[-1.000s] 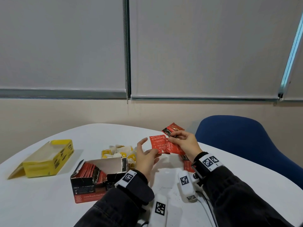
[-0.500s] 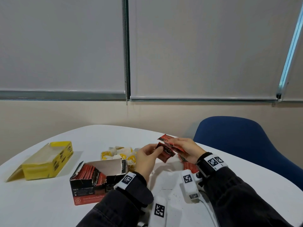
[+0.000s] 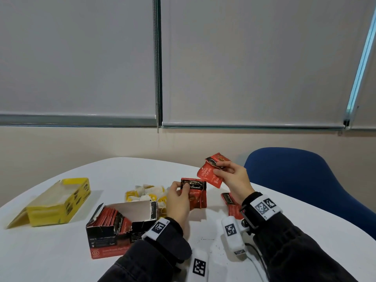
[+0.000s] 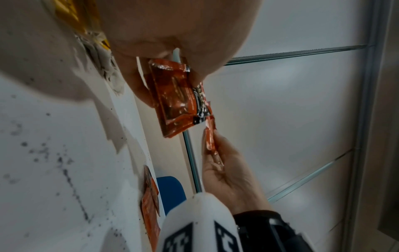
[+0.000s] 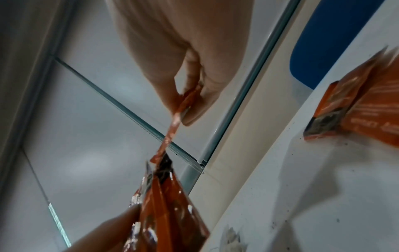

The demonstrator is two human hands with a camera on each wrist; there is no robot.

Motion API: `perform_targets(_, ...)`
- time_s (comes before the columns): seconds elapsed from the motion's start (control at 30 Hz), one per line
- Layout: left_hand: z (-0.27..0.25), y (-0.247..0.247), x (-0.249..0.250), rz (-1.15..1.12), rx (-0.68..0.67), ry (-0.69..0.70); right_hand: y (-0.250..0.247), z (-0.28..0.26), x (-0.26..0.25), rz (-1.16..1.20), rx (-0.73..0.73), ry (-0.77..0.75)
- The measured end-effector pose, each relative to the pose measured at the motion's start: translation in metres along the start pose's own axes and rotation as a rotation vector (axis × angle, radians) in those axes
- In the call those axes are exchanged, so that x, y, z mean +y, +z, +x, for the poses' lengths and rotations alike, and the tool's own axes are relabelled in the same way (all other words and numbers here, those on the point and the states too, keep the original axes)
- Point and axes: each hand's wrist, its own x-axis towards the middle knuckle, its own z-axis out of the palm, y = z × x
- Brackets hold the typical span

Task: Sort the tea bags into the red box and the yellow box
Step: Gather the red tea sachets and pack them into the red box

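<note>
My left hand (image 3: 183,189) pinches a red tea bag packet (image 3: 195,193) upright above the table, thumb on its front; in the left wrist view the packet (image 4: 175,98) fills the fingers. My right hand (image 3: 220,168), higher and to the right, pinches two overlapping red packets (image 3: 210,175), seen edge-on in the right wrist view (image 5: 187,100). The open red box (image 3: 122,239) stands below my left hand with several red packets inside. The yellow box (image 3: 59,202) lies open at far left. Yellow tea bags (image 3: 146,195) are piled behind the red box.
More red packets (image 3: 232,204) lie on the white table (image 3: 50,251) under my right wrist. A blue chair (image 3: 305,184) stands past the table's right edge. A wall with blinds is behind.
The hands met and then parted. My left hand, open a second ago, now holds a red packet; my right hand has lifted up and right with the others.
</note>
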Motion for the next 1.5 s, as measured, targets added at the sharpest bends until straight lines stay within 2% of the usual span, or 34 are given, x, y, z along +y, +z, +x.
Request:
perform_targets(0.17, -0.001, -0.001, 0.001, -0.003, 0.019, -0.052, 0.000, -0.007, -0.009, -0.157, 0.050, -0.310)
perform_targets(0.27, -0.001, 0.000, 0.001, -0.042, 0.007, -0.098, 0.004, -0.012, -0.012, -0.265, -0.004, -0.425)
perform_targets(0.37, 0.002, 0.005, -0.001, -0.121, -0.022, -0.149, 0.009, -0.017, -0.012, -0.413, -0.109, -0.471)
perform_targets(0.53, -0.003, 0.010, 0.003, -0.234, -0.120, -0.146, 0.016, -0.023, -0.010, -0.484, -0.347, -0.391)
perform_targets(0.6, -0.005, 0.012, 0.004, -0.282, -0.147, -0.158, 0.018, -0.024, -0.008, -0.477, -0.396, -0.344)
perform_targets(0.73, -0.002, 0.011, 0.004, -0.315, -0.185, -0.222, 0.026, -0.027, -0.007, -0.131, -0.386, -0.053)
perform_targets(0.8, -0.001, 0.010, 0.003, -0.306, -0.173, -0.233, 0.027, -0.027, -0.008, -0.056, -0.374, -0.002)
perform_targets(1.2, -0.004, 0.006, 0.010, -0.357, -0.152, -0.321, 0.011, -0.017, -0.017, -0.201, -0.287, -0.213)
perform_targets(1.3, -0.006, 0.005, 0.010, -0.286, -0.198, -0.328, 0.009, -0.016, -0.017, -0.186, -0.343, -0.197)
perform_targets(1.4, -0.007, 0.004, 0.010, -0.316, -0.264, -0.370, 0.007, -0.017, -0.016, -0.238, -0.440, -0.209)
perform_targets(1.5, -0.007, 0.003, 0.010, -0.346, -0.298, -0.398, 0.005, -0.017, -0.016, -0.249, -0.443, -0.212)
